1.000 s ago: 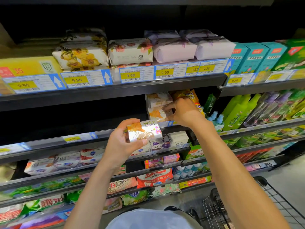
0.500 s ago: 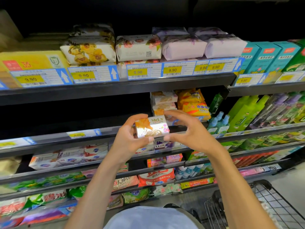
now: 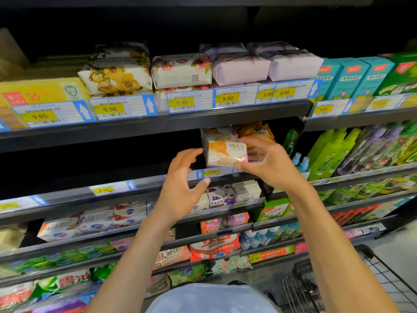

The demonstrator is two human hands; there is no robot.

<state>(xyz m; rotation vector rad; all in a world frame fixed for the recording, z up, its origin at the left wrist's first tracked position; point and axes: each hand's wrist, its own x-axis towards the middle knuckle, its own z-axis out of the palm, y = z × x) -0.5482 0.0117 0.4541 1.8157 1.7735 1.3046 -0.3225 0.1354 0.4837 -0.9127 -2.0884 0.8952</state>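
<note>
**Soap pack at the shelf front, not yet released**

The shelving unit (image 3: 203, 114) is stocked on every level, and the work concerns its second shelf (image 3: 140, 184), whose left stretch looks dark. A shopping cart (image 3: 316, 285) stands low on the right. On that shelf a stack of matching packs (image 3: 218, 132) sits beside orange packets (image 3: 255, 129).

The Mely soap pack (image 3: 226, 153) is upright in front of the stack, its lower edge at the front rail above a yellow price tag (image 3: 212, 172). Whether it already rests there is unclear.

The right hand (image 3: 268, 163) has its grip clamped on the pack's right end. The left hand (image 3: 180, 188) is spread and holds nothing, just left of the pack.

Placement looks nearly done; seating and letting go remain.
</note>
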